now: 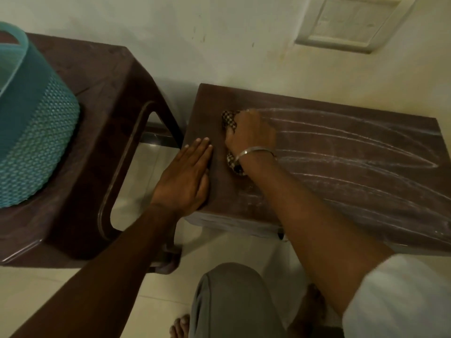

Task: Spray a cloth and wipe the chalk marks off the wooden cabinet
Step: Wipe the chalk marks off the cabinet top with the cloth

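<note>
The dark wooden cabinet [366, 191] stands against the wall with long curved chalk marks [353, 152] across its top. My right hand [251, 135], a metal bangle on its wrist, presses a checkered cloth [229, 120] onto the top near the left end. Cloth shows at the fingertips and again under the wrist. My left hand [188, 176] lies flat, fingers straight, on the cabinet's front left corner. No spray bottle is in view.
A brown plastic stool [109, 98] stands just left of the cabinet, carrying a teal woven basket [31, 132]. A pale switch panel [351, 23] is on the wall above. My knee [231, 301] and bare feet are below on the tiled floor.
</note>
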{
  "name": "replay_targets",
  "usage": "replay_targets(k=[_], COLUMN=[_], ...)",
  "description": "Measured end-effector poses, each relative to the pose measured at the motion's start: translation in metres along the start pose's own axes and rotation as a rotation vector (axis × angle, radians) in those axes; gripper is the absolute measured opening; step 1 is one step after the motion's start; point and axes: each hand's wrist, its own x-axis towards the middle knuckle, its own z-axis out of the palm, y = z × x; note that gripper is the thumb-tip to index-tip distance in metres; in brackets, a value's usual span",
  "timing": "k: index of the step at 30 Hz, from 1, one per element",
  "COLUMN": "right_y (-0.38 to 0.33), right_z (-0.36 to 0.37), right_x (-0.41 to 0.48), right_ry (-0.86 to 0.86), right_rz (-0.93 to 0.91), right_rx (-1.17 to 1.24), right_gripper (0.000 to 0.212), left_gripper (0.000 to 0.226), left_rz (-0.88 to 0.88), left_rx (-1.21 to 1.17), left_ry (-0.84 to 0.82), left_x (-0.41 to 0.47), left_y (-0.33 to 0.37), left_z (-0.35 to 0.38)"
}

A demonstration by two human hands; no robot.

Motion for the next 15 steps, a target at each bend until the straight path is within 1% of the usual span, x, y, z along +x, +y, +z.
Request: replay_targets(k=[3,6,8,11,15], right_y=[-0.001,0.008,0.01,0.004,-0.001], right_z=[0.001,0.002,0.005,0.008,0.006], right_x=[0.015,-0.008,-0.008,0.034,0.076], right_ry=[-0.018,-0.001,0.02,0.044,-0.01], right_rz=[0.007,-0.014,-0.023,0.017,0.033], right_rx=[-0.011,-0.02,-0.008,0.008,0.019], right_gripper=[0.026,0.027,0.027,0.025,0.025], left_gripper=[0.063,0.063,0.063,0.061,0.059], left_rz=[-0.01,-0.006,-0.006,-0.004,-0.01], left_rx=[0.009,-0.013,-0.016,-0.004,-0.029], left_ry=[0.005,0.008,0.013,0.024,0.045], left_x=[0.0,0.0,0.001,0.002,0.002], left_y=[-0.001,0.0,-0.001,-0.002,-0.002], left_z=[-0.001,-0.001,0.0,0.001,0.001])
